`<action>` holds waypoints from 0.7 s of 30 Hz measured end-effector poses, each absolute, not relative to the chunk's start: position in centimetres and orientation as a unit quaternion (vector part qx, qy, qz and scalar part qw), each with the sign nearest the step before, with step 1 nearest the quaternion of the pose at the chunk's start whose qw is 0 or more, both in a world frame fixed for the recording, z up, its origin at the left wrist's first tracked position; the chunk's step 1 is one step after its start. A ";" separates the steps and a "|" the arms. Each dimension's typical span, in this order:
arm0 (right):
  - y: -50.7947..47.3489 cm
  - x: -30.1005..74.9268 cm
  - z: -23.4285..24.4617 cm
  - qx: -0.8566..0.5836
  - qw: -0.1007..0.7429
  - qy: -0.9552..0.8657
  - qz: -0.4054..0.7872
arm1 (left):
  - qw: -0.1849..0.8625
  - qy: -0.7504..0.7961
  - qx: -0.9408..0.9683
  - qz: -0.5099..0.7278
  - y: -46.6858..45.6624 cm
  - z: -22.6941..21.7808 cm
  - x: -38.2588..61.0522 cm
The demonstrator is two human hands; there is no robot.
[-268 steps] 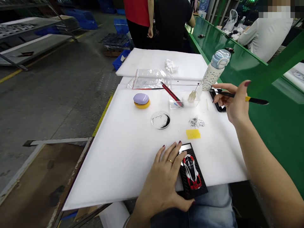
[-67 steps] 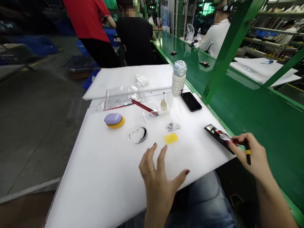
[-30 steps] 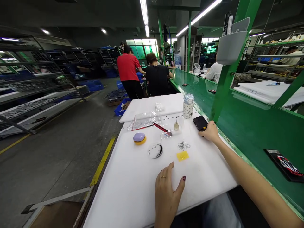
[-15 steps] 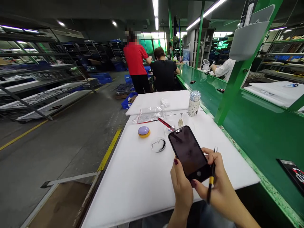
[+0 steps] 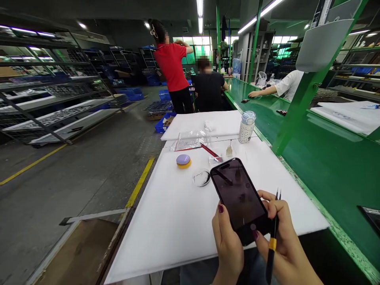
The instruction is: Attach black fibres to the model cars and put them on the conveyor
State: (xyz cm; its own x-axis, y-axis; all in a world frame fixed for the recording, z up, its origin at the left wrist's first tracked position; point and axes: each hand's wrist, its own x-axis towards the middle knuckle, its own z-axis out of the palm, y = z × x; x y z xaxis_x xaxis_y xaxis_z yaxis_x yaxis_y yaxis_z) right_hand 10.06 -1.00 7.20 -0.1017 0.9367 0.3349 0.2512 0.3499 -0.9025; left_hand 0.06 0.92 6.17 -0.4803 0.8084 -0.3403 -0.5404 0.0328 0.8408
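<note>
Phone over table, near-edge side: likely stiff, fragile; hold sides. Left hand clasps it; right hand, plus tweezers.

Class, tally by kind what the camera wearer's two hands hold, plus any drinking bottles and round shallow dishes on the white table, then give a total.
Smartphone, gripped by the left hand: 1
Tweezers, in the right hand: 1
Drinking bottle: 1
Round shallow dish: 1
Total: 4
</note>
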 end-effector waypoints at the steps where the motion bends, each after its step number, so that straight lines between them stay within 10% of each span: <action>1: -0.9 10.2 7.1 -0.450 0.491 -0.658 0.352 | 0.496 0.521 0.128 0.683 0.9 6.3 0.1; 21: 0.5 11.8 6.4 -0.421 0.481 -0.585 0.499 | 0.501 0.494 0.217 0.676 2.3 3.6 -1.1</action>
